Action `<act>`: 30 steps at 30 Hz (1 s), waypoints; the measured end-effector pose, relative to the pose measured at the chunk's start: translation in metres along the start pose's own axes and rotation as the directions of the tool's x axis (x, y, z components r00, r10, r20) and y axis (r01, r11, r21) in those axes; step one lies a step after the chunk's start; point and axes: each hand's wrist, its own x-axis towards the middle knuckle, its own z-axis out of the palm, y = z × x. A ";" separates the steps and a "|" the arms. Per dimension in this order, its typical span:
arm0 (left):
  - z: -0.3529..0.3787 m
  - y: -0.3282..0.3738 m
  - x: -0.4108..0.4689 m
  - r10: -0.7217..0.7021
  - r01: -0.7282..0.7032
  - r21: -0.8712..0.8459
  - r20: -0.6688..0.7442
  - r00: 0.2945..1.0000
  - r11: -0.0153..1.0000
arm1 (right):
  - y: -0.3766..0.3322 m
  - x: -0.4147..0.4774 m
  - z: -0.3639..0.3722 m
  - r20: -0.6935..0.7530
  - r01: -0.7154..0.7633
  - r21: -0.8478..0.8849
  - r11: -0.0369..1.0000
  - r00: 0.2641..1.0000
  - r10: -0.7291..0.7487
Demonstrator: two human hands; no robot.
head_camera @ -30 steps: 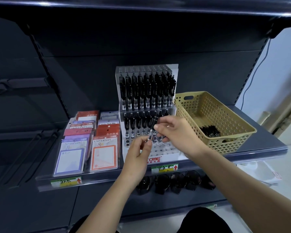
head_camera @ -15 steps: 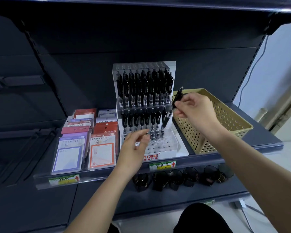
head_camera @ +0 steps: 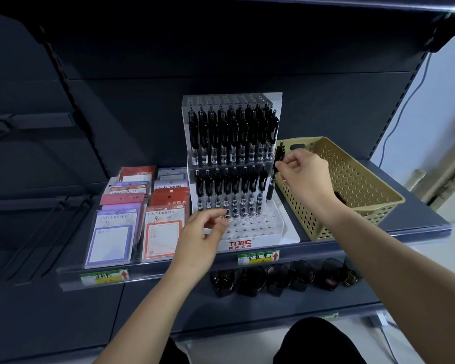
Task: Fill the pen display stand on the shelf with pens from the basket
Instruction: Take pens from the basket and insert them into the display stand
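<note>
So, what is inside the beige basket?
Only a small dark patch, probably pens, shows beside the right hand. That hand and the basket's near wall cover the rest of the floor.

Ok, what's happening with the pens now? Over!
Right-hand grip pinching pen, at stand's middle row, right end. Left-hand grip open, empty, by stand's front. Nothing blocking.

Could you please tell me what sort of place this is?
Probably a stationery shop: a shelf edged with price labels, a branded pen stand, and packaged notepads beside it.
</note>
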 end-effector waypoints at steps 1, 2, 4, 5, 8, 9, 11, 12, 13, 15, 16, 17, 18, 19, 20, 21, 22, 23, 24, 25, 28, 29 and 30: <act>-0.001 0.001 0.000 -0.001 0.001 -0.001 0.000 1.000 1.000 | 0.000 0.001 0.001 -0.004 0.007 -0.009 1.000 1.000 -0.007; -0.001 0.001 0.000 -0.001 0.001 -0.001 0.001 1.000 1.000 | 0.000 0.001 0.002 -0.007 0.013 -0.016 1.000 1.000 -0.014; -0.001 0.003 0.000 -0.001 0.001 -0.003 0.005 1.000 1.000 | 0.001 0.001 0.003 -0.011 0.020 -0.019 1.000 1.000 -0.021; -0.001 0.004 0.000 -0.004 0.004 -0.005 0.007 1.000 1.000 | 0.001 0.001 0.004 -0.014 0.023 -0.019 1.000 1.000 -0.023; 0.000 0.006 -0.001 -0.011 0.011 -0.010 0.009 1.000 1.000 | 0.003 -0.001 0.006 -0.017 0.038 -0.051 0.998 0.999 -0.038; 0.000 0.007 -0.001 -0.012 0.012 -0.010 0.011 1.000 1.000 | 0.005 -0.002 0.007 -0.008 0.037 -0.066 0.997 0.999 -0.037; 0.000 0.008 -0.002 -0.011 0.011 -0.003 0.016 1.000 1.000 | 0.010 -0.005 0.010 0.041 0.018 -0.098 0.995 0.999 -0.014; 0.000 0.008 -0.002 -0.012 0.012 -0.001 0.019 1.000 1.000 | 0.013 -0.007 0.011 0.077 0.005 -0.118 0.993 0.997 0.004; 0.001 0.009 -0.002 -0.017 0.017 -0.002 0.023 1.000 1.000 | 0.016 -0.009 0.013 0.108 -0.005 -0.138 0.990 0.994 0.020; 0.002 0.011 -0.003 -0.029 0.030 -0.011 0.030 0.999 0.999 | 0.022 -0.012 0.017 0.148 -0.019 -0.163 0.986 0.988 0.044; 0.002 0.011 -0.003 -0.032 0.033 -0.012 0.033 0.999 0.999 | 0.024 -0.013 0.018 0.161 -0.024 -0.165 0.986 0.986 0.051; 0.003 0.012 -0.003 -0.033 0.034 -0.010 0.036 0.999 0.999 | 0.025 -0.014 0.019 0.171 -0.030 -0.167 0.986 0.983 0.058; 0.003 0.014 -0.004 -0.033 0.033 -0.004 0.040 0.999 0.999 | 0.026 -0.014 0.019 0.181 -0.035 -0.167 0.985 0.981 0.066; 0.003 0.015 -0.004 -0.033 0.033 0.002 0.044 0.999 0.999 | 0.028 -0.014 0.018 0.190 -0.043 -0.168 0.985 0.979 0.075; 0.004 0.016 -0.004 -0.032 0.032 0.006 0.047 0.998 0.999 | 0.028 -0.014 0.016 0.196 -0.049 -0.167 0.985 0.977 0.081; 0.005 0.017 -0.004 -0.032 0.032 0.008 0.049 0.998 0.999 | 0.028 -0.014 0.013 0.197 -0.049 -0.164 0.985 0.977 0.081; 0.006 0.019 -0.004 -0.030 0.030 0.012 0.051 0.998 0.999 | 0.028 -0.015 0.010 0.195 -0.041 -0.155 0.987 0.978 0.071; 0.007 0.020 -0.004 -0.024 0.024 0.018 0.053 0.998 1.000 | 0.026 -0.015 0.005 0.190 -0.026 -0.142 0.990 0.980 0.053; 0.009 0.022 -0.003 -0.015 0.014 0.024 0.056 0.998 1.000 | 0.024 -0.016 -0.001 0.184 -0.006 -0.128 0.992 0.982 0.030; 0.012 0.024 -0.003 -0.005 0.004 0.027 0.062 0.998 1.000 | 0.022 -0.017 -0.009 0.175 0.015 -0.117 0.993 0.985 0.006; 0.023 0.033 -0.002 0.016 -0.019 0.027 0.096 0.995 0.999 | 0.023 -0.016 -0.038 0.129 0.047 -0.099 0.994 0.991 -0.034; 0.027 0.037 -0.001 0.021 -0.024 0.023 0.110 0.994 0.999 | 0.027 -0.015 -0.049 0.107 0.048 -0.104 0.993 0.994 -0.037; 0.032 0.042 0.000 0.026 -0.028 0.015 0.124 0.992 1.000 | 0.034 -0.013 -0.061 0.082 0.045 -0.119 0.992 0.996 -0.036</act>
